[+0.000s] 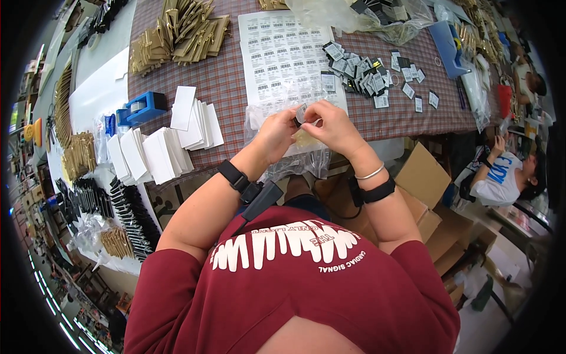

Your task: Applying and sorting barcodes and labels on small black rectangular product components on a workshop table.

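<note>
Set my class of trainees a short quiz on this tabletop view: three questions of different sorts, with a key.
1. True or false: the left hand and the right hand are close together, with a small dark-and-pale piece at their fingertips.

2. Multiple choice: on which side of the label sheet do most of the small tags lie?
A) Left
B) Right
C) Nearest the person, below it

3. Fill in the blank: the tape dispenser beside the white cards is coloured ____.

Key:
1. True
2. B
3. blue
</note>
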